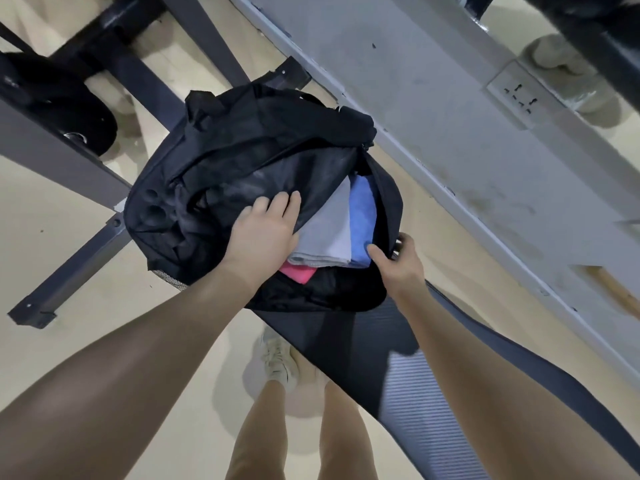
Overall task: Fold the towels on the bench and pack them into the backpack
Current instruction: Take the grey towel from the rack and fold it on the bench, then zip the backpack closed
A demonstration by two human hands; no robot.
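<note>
A black backpack (242, 161) lies open on the dark padded bench (349, 344). Inside its opening sit three folded towels: a grey towel (329, 233), a blue towel (362, 220) to its right and a pink towel (298, 273) underneath at the near edge. My left hand (266, 230) rests flat on the bag's front flap, fingers spread, holding the flap back beside the grey towel. My right hand (398, 261) grips the right rim of the opening, thumb touching the blue towel's corner.
A grey wall (415, 98) with a socket plate (519, 95) runs behind the bench. Black and grey equipment frames (69, 161) stand on the beige floor to the left. My legs and a white shoe (277, 358) are below.
</note>
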